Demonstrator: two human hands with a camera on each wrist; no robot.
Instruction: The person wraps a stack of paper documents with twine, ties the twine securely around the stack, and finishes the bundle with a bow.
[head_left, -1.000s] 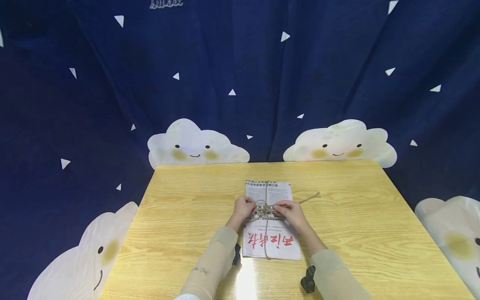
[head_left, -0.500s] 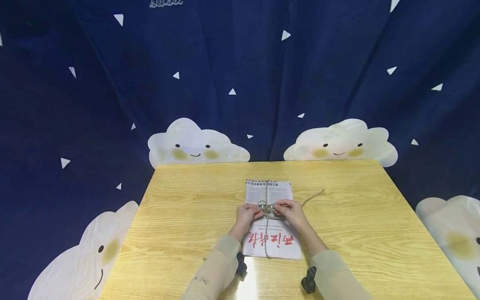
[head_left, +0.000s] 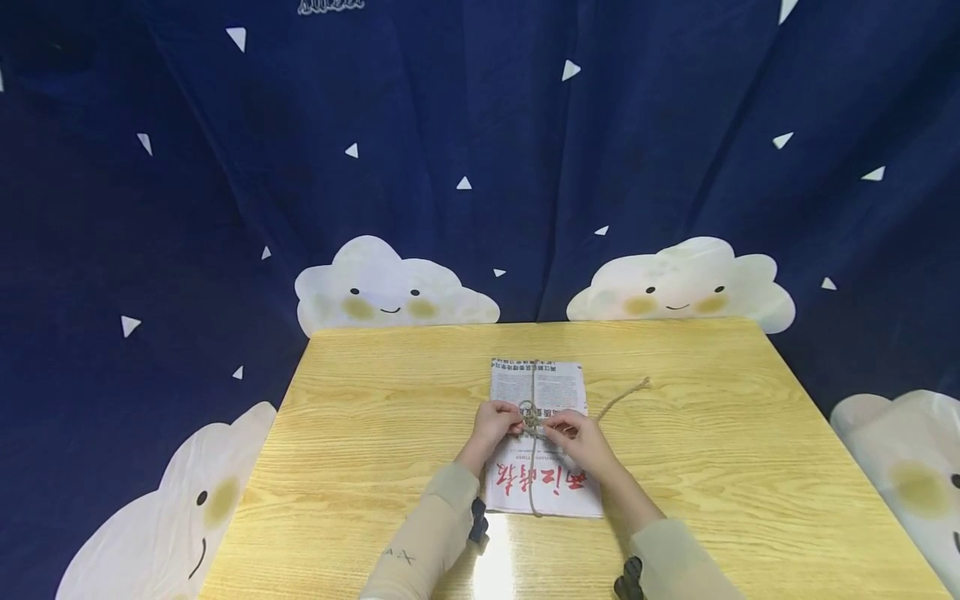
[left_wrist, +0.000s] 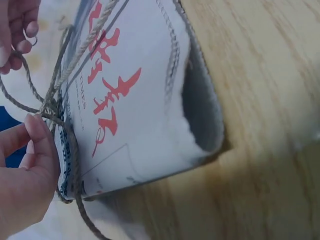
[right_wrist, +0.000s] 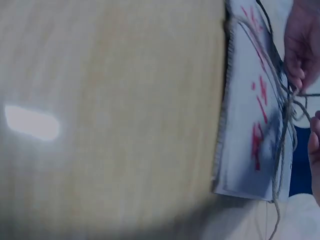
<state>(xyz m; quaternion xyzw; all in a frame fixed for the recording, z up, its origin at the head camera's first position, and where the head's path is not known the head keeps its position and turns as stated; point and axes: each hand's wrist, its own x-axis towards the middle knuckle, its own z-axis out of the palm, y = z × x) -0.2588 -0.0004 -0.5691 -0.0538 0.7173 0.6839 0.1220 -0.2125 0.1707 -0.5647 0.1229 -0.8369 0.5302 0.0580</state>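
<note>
A folded newspaper stack (head_left: pixel 513 498) with red and black print lies on the table, bound with crossed brown twine (head_left: pixel 533 471). The knot (head_left: pixel 532 422) sits over its middle, with a small loop standing above it. My left hand (head_left: pixel 491 429) pinches twine at the knot's left, thumb against fingertip in the left wrist view (left_wrist: pixel 25 185). On the knot's right, my right hand (head_left: pixel 587 443) holds a strand between thumb and fingers. In the left wrist view a twine loop (left_wrist: pixel 27 75) runs from the knot to the right hand's fingers.
The wooden table (head_left: pixel 390 383) extends on all sides of the newspapers. One loose twine end (head_left: pixel 626 394) sticks out to the right beyond the stack. A dark blue curtain (head_left: pixel 450 108) with clouds and triangles hangs behind. Black wrist cameras (head_left: pixel 478 521) sit below both hands.
My left hand first moved down and right, close to the knot, then slightly up. The right hand has shifted lower beside the knot. The left loop has shrunk, and the loose end has swung slightly upward.
</note>
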